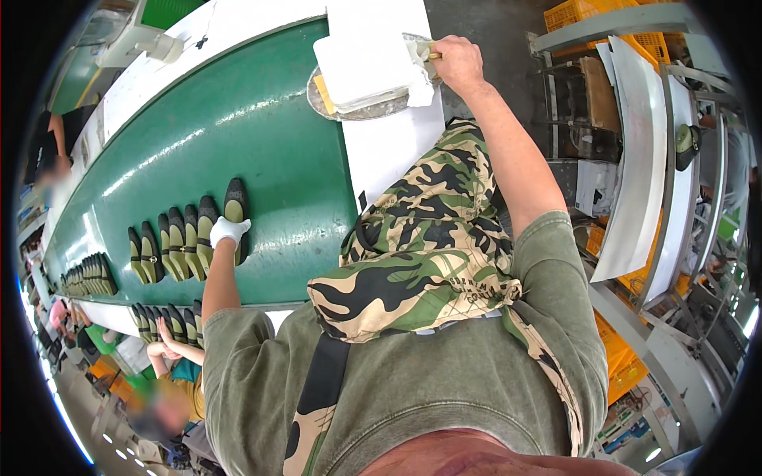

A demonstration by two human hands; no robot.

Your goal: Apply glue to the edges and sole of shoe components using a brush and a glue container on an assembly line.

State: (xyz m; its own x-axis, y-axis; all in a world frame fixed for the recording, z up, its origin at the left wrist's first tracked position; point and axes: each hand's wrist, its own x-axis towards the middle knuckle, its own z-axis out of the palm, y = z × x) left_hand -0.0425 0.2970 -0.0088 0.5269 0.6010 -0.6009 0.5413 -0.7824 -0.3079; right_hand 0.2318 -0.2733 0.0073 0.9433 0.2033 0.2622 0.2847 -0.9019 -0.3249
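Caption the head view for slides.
White-gloved left hand on dark, green-lined shoe; bare right hand beside crumpled white cloth.

Tabletop (262, 127): smooth, glossy, plastic-looking | shoes (235, 193) on tabletop: grainy, matt dark toes, smooth green insides | glove (230, 231) over tabletop: matt cloth | rag (421, 89) right of tabletop: crumpled, cloth or paper unclear | apron (444, 186) right of tabletop: matt cloth | crates (625, 361) well right of tabletop: plastic | rail (615, 26) beyond, right of tabletop: smooth, metal-looking

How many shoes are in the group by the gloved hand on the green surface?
7 are visible: two shoes at the group's left, four shoes in its middle, and one shoe at the left hand, which may hide another.
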